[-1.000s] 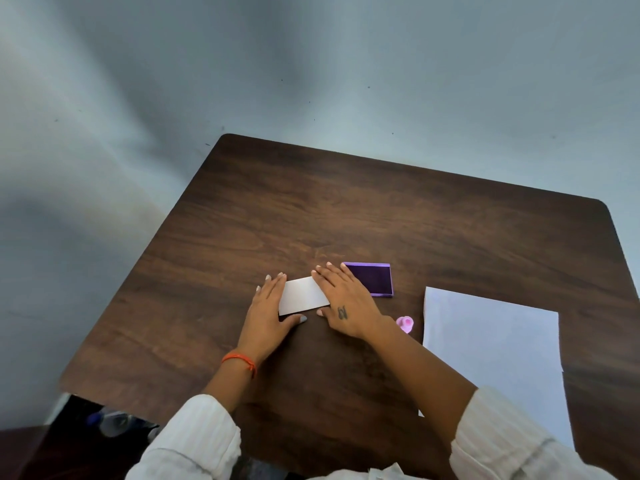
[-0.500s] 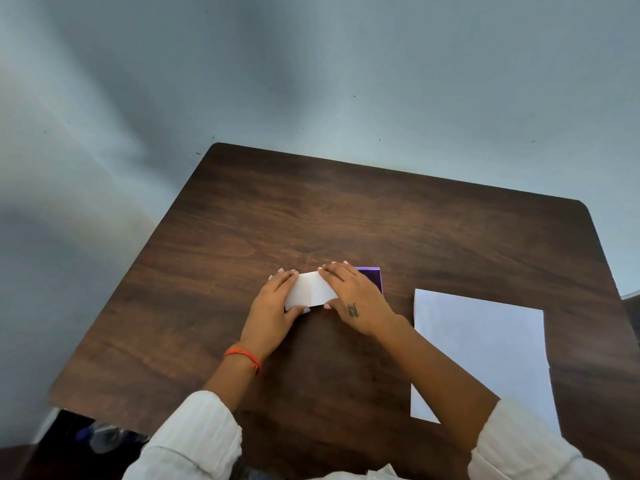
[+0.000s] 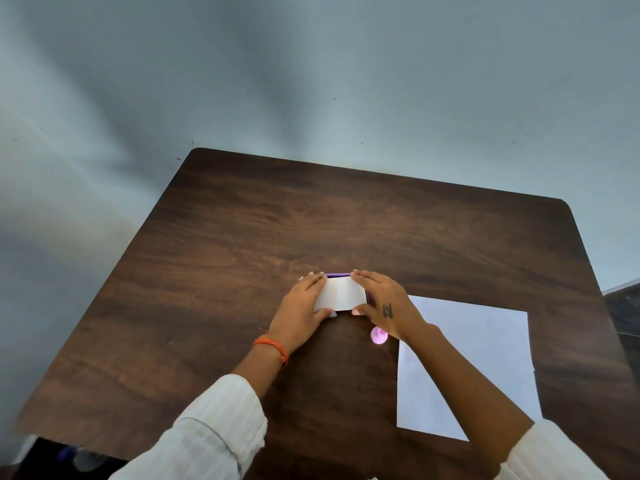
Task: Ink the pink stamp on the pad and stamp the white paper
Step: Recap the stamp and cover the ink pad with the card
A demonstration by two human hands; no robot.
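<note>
The ink pad's white lid (image 3: 343, 294) lies folded over the pad, and only a thin purple strip of the ink pad (image 3: 337, 275) shows at its far edge. My left hand (image 3: 301, 304) holds the lid's left end, fingers on top and thumb at the near edge. My right hand (image 3: 384, 301) holds the right end the same way. The pink stamp (image 3: 377, 336) stands on the table just below my right wrist, untouched. The white paper (image 3: 485, 351) lies flat to the right, partly hidden by my right forearm.
The dark wooden table (image 3: 311, 220) stands against a pale wall; its far edge and rounded right corner are in view. A dark object (image 3: 623, 306) sits beyond the table's right edge. Below the near left corner is dark floor.
The white lid lay open to the left of the purple pad; both hands have swung it rightward over the pad, which is now covered. The stamp and paper have stayed put.
</note>
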